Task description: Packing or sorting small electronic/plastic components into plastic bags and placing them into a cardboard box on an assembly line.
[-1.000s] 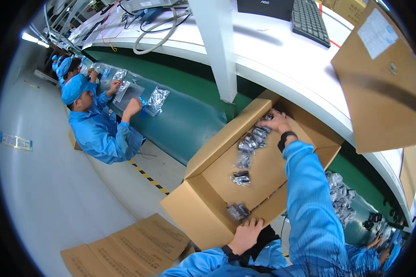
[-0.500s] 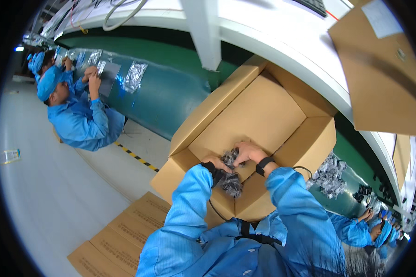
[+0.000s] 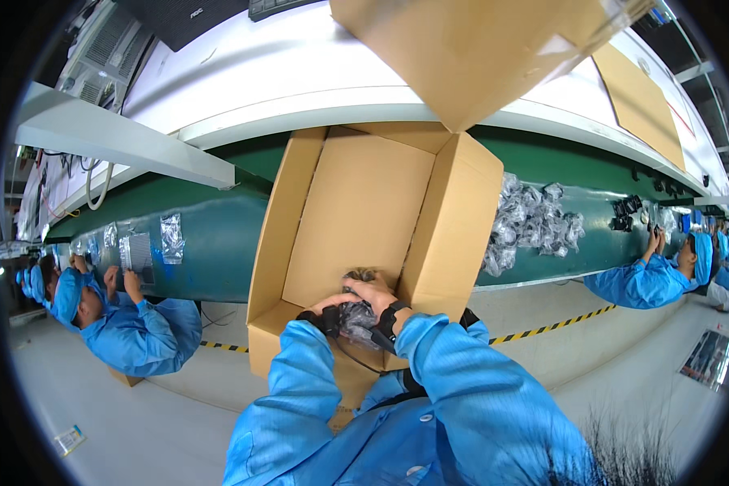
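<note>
A deep open cardboard box (image 3: 366, 198) stands in front of me, its flaps folded out. Both my hands are down inside its near end. My left hand (image 3: 334, 303) curls in from the left against clear plastic bags with dark contents (image 3: 356, 322). From the right, my right hand (image 3: 372, 292) has its fingers closed over the top of the same bundle. What lies inside the plastic is too small to make out, and the fingertips are partly hidden. Both wrists wear black bands, and a dark cord hangs near the left one.
Right of the box, a heap of similar plastic-wrapped items (image 3: 535, 219) lies on the green conveyor belt (image 3: 227, 243). A white shelf (image 3: 283, 97) runs above it, with a large cardboard piece (image 3: 470, 49) overhanging. Co-workers in blue (image 3: 142, 328) sit along both sides.
My view has swung to the right, bringing the heap on the belt into fuller sight. Both hands remain on the plastic-wrapped bundle inside the box, now closer together.
</note>
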`<state>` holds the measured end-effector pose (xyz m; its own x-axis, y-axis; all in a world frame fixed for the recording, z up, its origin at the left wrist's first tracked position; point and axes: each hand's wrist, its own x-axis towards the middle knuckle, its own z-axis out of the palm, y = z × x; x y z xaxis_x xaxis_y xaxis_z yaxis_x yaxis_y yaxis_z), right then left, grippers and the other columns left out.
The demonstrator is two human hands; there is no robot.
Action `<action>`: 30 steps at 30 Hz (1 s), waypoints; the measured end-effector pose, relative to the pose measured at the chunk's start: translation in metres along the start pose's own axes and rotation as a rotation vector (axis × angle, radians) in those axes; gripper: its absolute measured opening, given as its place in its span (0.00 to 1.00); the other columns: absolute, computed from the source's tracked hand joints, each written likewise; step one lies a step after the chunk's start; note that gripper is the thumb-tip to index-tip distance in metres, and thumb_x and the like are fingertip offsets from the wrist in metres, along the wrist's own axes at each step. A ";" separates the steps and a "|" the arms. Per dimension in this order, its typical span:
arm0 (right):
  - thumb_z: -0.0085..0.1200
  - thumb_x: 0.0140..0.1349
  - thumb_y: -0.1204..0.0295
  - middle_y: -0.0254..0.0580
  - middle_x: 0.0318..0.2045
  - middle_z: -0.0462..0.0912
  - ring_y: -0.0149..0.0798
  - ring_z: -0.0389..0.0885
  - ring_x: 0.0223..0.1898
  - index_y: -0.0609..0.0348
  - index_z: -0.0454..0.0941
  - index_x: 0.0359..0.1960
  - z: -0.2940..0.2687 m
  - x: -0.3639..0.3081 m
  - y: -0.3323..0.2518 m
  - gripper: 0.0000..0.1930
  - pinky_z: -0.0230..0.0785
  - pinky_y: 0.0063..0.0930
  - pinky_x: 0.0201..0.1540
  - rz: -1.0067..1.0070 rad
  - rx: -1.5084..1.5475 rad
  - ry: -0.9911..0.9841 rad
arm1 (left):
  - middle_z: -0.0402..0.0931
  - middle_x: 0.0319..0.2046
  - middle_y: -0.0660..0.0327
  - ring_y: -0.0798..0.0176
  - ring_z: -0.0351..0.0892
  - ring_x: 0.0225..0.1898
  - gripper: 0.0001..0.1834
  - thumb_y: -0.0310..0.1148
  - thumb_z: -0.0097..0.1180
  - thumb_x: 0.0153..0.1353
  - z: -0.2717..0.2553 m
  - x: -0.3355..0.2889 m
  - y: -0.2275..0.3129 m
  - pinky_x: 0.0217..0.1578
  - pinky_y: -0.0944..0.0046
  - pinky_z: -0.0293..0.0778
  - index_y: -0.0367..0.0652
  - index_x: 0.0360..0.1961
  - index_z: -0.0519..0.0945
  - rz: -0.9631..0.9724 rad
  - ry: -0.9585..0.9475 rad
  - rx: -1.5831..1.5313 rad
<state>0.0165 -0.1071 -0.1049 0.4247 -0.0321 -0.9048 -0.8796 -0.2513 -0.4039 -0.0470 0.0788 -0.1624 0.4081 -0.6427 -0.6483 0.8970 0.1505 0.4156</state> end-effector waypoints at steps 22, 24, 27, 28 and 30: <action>0.68 0.52 0.70 0.44 0.54 0.75 0.39 0.77 0.53 0.61 0.64 0.62 -0.433 -0.086 -0.029 0.37 0.70 0.33 0.58 -0.892 0.661 0.010 | 0.73 0.56 0.41 0.47 0.75 0.58 0.56 0.47 0.73 0.40 0.445 0.208 0.177 0.58 0.56 0.71 0.36 0.68 0.58 0.495 0.547 0.810; 0.70 0.53 0.69 0.44 0.55 0.74 0.39 0.78 0.51 0.62 0.64 0.62 -0.463 -0.053 -0.019 0.37 0.71 0.31 0.56 -0.711 0.654 0.092 | 0.70 0.58 0.38 0.43 0.72 0.60 0.58 0.47 0.73 0.39 0.438 0.264 0.162 0.60 0.54 0.68 0.34 0.68 0.57 0.540 0.531 0.831; 0.72 0.52 0.67 0.44 0.56 0.74 0.39 0.79 0.49 0.64 0.66 0.62 -0.490 0.016 0.000 0.37 0.72 0.29 0.54 -0.748 0.384 0.213 | 0.65 0.61 0.37 0.41 0.68 0.62 0.60 0.48 0.74 0.37 0.422 0.307 0.145 0.62 0.53 0.66 0.33 0.69 0.56 0.518 0.575 0.896; 0.75 0.47 0.64 0.49 0.57 0.73 0.44 0.77 0.53 0.65 0.68 0.60 -0.492 0.029 0.002 0.40 0.72 0.34 0.54 -0.776 0.319 0.295 | 0.62 0.63 0.37 0.40 0.66 0.63 0.61 0.47 0.74 0.37 0.418 0.308 0.141 0.63 0.52 0.64 0.34 0.69 0.54 0.539 0.594 0.988; 0.76 0.44 0.62 0.53 0.57 0.72 0.48 0.75 0.56 0.65 0.68 0.60 -0.504 0.042 0.009 0.42 0.70 0.37 0.56 -0.808 0.052 0.448 | 0.70 0.58 0.45 0.47 0.74 0.57 0.42 0.36 0.68 0.49 0.432 0.287 0.141 0.57 0.54 0.70 0.39 0.65 0.63 0.789 0.666 1.032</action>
<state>0.1346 -0.5980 -0.0781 0.9471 -0.2396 -0.2136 -0.2842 -0.3168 -0.9049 0.1233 -0.4093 -0.0144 0.9850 -0.1474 -0.0896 0.0065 -0.4874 0.8732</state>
